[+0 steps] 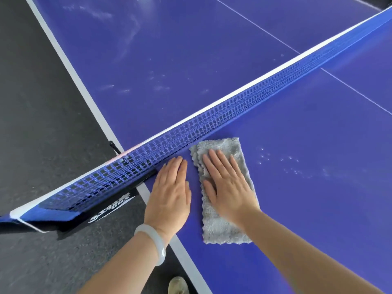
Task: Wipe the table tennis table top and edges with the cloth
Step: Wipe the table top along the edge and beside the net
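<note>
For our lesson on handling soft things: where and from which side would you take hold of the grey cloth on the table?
Probably pinch the cloth at its near short end, coming from the person's side: it lies flat and folded, and that end is bare, while the right hand presses its middle.

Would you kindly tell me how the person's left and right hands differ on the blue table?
The left hand lies flat on the bare blue table top; the right hand rests flat on the folded grey fluffy cloth. The left wrist wears a pale bangle; the right wrist is bare. The left hand sits nearer the white side edge than the right hand. Both have straight fingers pointing toward the blue mesh net.
</note>
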The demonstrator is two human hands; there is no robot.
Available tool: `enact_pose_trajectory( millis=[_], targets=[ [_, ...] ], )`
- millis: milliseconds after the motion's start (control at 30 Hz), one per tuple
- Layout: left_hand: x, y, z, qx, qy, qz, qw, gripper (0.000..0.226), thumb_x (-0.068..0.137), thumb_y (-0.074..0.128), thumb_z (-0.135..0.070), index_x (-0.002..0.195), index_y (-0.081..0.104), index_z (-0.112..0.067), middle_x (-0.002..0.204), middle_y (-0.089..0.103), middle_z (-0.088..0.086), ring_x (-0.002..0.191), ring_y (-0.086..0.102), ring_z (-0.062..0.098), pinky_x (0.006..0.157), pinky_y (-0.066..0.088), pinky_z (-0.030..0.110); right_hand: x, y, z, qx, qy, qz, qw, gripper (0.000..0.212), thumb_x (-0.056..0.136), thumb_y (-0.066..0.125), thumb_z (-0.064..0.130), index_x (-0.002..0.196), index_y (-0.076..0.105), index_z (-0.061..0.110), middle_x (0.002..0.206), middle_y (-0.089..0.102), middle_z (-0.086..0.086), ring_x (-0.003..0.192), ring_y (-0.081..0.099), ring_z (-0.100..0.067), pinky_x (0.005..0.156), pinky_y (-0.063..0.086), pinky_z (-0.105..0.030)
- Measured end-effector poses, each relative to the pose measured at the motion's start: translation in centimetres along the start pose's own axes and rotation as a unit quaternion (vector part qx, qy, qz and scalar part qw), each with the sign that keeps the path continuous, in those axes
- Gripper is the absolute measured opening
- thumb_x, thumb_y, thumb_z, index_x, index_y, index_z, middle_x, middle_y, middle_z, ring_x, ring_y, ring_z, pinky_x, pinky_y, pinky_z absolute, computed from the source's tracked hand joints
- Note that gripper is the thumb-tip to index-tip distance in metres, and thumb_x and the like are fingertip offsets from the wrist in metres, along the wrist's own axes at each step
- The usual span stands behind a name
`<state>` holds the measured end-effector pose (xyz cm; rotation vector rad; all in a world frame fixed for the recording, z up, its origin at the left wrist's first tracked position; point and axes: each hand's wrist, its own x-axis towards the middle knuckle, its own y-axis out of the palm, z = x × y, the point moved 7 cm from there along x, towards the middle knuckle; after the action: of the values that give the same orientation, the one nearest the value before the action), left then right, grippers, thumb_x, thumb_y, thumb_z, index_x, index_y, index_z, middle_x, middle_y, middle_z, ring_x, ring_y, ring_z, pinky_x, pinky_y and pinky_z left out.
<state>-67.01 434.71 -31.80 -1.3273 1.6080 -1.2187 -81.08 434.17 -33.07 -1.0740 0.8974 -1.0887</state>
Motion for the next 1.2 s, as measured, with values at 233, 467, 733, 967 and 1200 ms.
enact_pose_trajectory(
  millis=[233, 467, 733, 967, 1200],
  targets=[
    [1.7, -0.3, -3.0, 0.069, 0.052, 0.029, 0.996, 0.051, 0.081, 0.069, -0.008, 0.129, 0.058, 0.005, 0.132, 0.057, 0.018, 0.121, 0.057, 0.033, 0.103, 0.048, 0.045, 4.5, -3.8, -11.9, 0.001, 0.214, -0.046, 0.976, 0.058, 0.105, 0.02, 0.041, 0.159, 0.005, 0.025, 0.167, -0.003, 0.007, 0.152, -0.01, -0.009, 0.124, -0.008, -0.034],
    [8.0, 1.7, -11.3, -0.013, 0.115, -0.009, 0.993, 0.062, 0.09, 0.043, 0.006, 0.15, 0.029, -0.003, 0.158, 0.024, 0.01, 0.148, 0.02, 0.027, 0.122, 0.011, 0.034, -3.4, -2.7, -10.5, -0.009, 0.035, -0.014, 0.999, 0.06, 0.103, 0.022, 0.047, 0.159, 0.012, 0.028, 0.166, 0.003, 0.011, 0.152, -0.005, -0.004, 0.124, -0.002, -0.033],
    [13.1, 6.1, -15.3, 0.043, 0.113, 0.029, 0.992, 0.053, 0.106, 0.025, -0.026, 0.155, 0.013, -0.011, 0.163, 0.012, 0.007, 0.151, 0.008, 0.024, 0.123, 0.01, 0.041, -3.2, -7.5, -25.9, -0.003, 0.328, -0.087, 0.941, 0.057, 0.105, 0.026, 0.04, 0.159, 0.012, 0.028, 0.166, 0.004, 0.01, 0.152, -0.004, -0.007, 0.124, -0.004, -0.032],
    [13.0, 6.2, -15.1, 0.031, 0.106, 0.034, 0.993, 0.052, 0.104, 0.029, -0.026, 0.153, 0.026, -0.009, 0.161, 0.022, 0.008, 0.15, 0.015, 0.024, 0.123, 0.015, 0.042, -4.2, -5.0, -17.2, 0.012, 0.178, -0.056, 0.982, 0.061, 0.104, 0.021, 0.043, 0.159, 0.007, 0.021, 0.166, -0.003, 0.006, 0.153, -0.009, -0.011, 0.124, -0.004, -0.036],
    [13.4, 6.4, -15.2, 0.03, 0.096, 0.022, 0.995, 0.052, 0.103, 0.029, -0.027, 0.152, 0.03, -0.01, 0.16, 0.026, 0.007, 0.149, 0.019, 0.023, 0.123, 0.016, 0.042, -10.0, -8.2, -27.5, -0.038, 0.114, -0.02, 0.993, 0.056, 0.104, 0.029, 0.041, 0.156, 0.009, 0.036, 0.164, 0.006, 0.016, 0.152, 0.003, -0.004, 0.124, -0.003, -0.028]
  ],
)
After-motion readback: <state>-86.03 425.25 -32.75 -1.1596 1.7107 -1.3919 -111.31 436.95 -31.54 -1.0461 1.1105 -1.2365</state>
